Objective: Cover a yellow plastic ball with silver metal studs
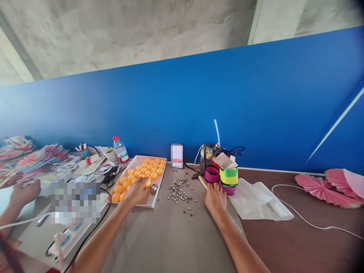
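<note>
My left hand (139, 190) reaches into a shallow white tray (155, 201) of orange balls (116, 197), its fingers closed around one orange ball (148, 181) near the tray's right side. Beside those fingertips, a small shiny metal object (154, 188) lies in the tray. My right hand (216, 197) rests at the right of the grey table top, its fingers bent against a magenta ring-shaped band (212, 173); whether they grip it is hidden. Between both hands, small metal pieces (179, 189) are scattered on the table.
A phone (176, 156) stands against the blue partition (182, 106). Yellow and green bands (229, 176) and white sheets (258, 201) lie right; a bottle (121, 151) stands behind the tray. Another person's hand (25, 192), cables and a power strip (68, 240) are left.
</note>
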`<state>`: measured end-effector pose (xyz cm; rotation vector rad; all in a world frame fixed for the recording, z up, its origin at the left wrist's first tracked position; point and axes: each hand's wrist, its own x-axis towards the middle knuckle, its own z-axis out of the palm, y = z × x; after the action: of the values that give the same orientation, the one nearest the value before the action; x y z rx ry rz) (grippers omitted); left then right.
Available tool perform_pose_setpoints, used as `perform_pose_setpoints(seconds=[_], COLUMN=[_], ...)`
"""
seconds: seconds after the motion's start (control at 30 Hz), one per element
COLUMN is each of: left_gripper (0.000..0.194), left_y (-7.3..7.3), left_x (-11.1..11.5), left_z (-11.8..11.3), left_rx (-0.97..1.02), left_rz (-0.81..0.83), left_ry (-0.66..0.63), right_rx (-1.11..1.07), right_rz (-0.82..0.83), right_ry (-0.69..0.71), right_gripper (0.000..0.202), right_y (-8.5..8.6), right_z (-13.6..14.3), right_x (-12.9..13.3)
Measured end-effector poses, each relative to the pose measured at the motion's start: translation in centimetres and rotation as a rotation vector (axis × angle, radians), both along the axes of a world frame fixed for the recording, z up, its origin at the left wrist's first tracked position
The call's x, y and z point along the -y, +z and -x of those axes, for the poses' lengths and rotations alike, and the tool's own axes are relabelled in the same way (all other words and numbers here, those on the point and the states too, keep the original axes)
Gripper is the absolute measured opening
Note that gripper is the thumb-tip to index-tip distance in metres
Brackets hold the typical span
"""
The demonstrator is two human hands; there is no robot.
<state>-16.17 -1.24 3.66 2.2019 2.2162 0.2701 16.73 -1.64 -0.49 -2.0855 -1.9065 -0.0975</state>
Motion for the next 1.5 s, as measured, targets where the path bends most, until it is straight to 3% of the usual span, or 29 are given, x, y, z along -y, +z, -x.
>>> perform_pose_setpoints(seconds=[0.17,0.23,0.3,0.43,0.53,0.63,0.77,0.9,1.1,1.5], left_gripper=[0.038,0.039,0.040,0.044,0.042,0.041,0.039,0.036,0.038,0.045], left_y=[1.4,2.1,2.4,1.7,0.4,-0.5,-1.2,-2.1,-2.7,-2.7], left_x=[-0.4,-0.4,0.1,1.9,3.2,3.8,3.8,3.8,3.7,3.4], left_z=[-0.5,-1.7,-3.8,-9.4,-12.7,-14.1,-14.4,-14.2,-13.2,-12.7], left_rx=[0.088,0.275,0.594,1.200,1.340,1.422,1.646,1.873,1.981,2.205], left_rz=[-0.146,-0.271,-0.326,0.002,0.147,0.187,0.239,0.320,0.358,0.458], left_ry=[-0.024,-0.060,-0.126,-0.256,-0.260,-0.187,-0.150,-0.205,-0.260,-0.228], right_rx=[-0.088,-0.134,-0.158,-0.156,-0.164,-0.185,-0.287,-0.610,-1.147,-1.411], right_rz=[-0.041,0.005,0.062,0.129,0.130,0.128,0.084,-0.085,0.030,0.053], right_ry=[0.302,0.443,0.538,0.590,0.576,0.565,0.570,0.561,0.386,0.386], right_gripper=[0.028,0.026,0.025,0.023,0.018,0.015,0.016,0.019,0.011,0.022], right_y=[0.6,0.6,0.7,1.0,1.2,1.0,0.1,-0.6,-0.2,-1.5], right_z=[1.0,1.0,0.9,0.6,0.6,0.6,0.6,0.8,2.0,1.6], right_x=[0.4,0.5,0.7,1.1,1.1,0.9,0.3,-0.1,-0.1,-0.9])
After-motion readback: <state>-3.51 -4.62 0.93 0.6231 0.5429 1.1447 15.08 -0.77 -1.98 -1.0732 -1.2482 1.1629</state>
